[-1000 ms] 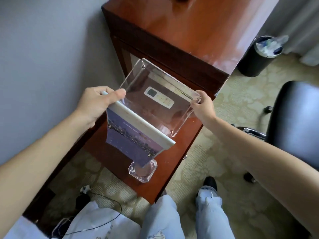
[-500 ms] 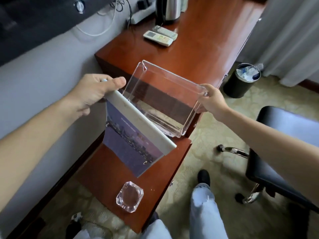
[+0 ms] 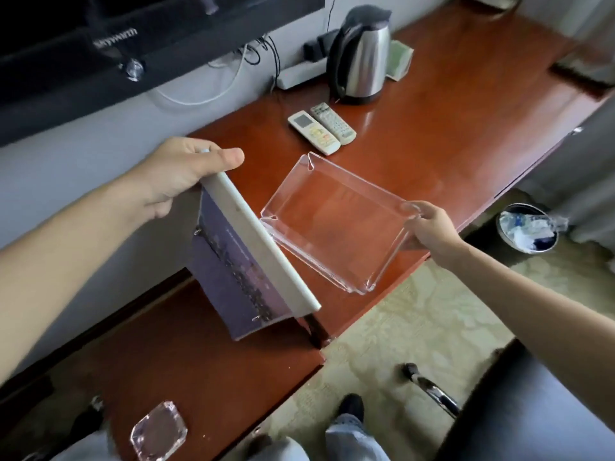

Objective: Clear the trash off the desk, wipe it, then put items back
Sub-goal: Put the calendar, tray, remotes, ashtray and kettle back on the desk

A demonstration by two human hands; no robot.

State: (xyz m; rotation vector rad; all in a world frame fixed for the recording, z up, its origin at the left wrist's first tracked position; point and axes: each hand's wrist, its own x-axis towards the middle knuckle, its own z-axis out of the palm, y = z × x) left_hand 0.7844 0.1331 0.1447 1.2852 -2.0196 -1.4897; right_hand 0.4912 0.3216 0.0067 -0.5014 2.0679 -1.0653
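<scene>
Carrying items back, the left hand (image 3: 173,174) grips a booklet (image 3: 239,264) at nine o'clock and the right hand (image 3: 429,227) a clear tray (image 3: 332,224) above the bench (image 3: 449,128), apparently already cleared, trash in the bin (image 3: 527,227) at three o'clock

Two remote controls (image 3: 322,128) lie side by side beyond the left hand (image 3: 181,173), one kettle (image 3: 361,58) behind them. One binder (image 3: 246,257) hangs from that hand. One clear tray (image 3: 332,221) sits in the right hand (image 3: 432,227); one wastebasket (image 3: 527,227) stands just right of it. One glass ashtray (image 3: 158,434) rests below the left forearm.
</scene>
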